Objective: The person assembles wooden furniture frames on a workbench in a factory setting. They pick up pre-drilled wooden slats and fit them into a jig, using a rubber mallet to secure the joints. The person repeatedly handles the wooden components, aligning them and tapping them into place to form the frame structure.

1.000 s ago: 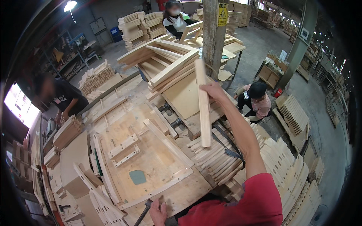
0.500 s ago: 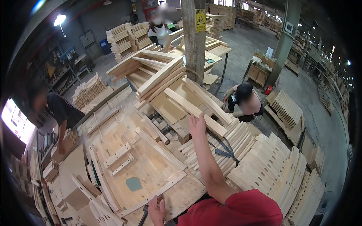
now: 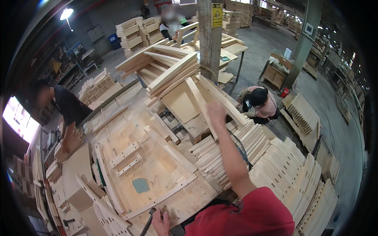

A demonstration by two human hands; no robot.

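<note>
My right hand, a little blurred, is closed on a pale wooden rail, its arm stretched out ahead. The rail slants over a cardboard-coloured panel, beside another long wooden bar. Close to the front edge of the workbench is my left hand, with thumb and fingers apart. A dark hammer-like tool lies right against its left side; no grip around it is visible. Before me on the bench is a wooden frame layout with small drilled blocks and a green-grey patch.
Stacked slats and slotted boards lie at the right. Assembled frames are piled ahead by a post. One person stands at the left, another crouches at the right, and a third is farther back.
The rail in my right hand has swung to a steeper slant, its near end moving left. My right hand has moved slightly right and nearer the far side. The left hand has shifted slightly down.
</note>
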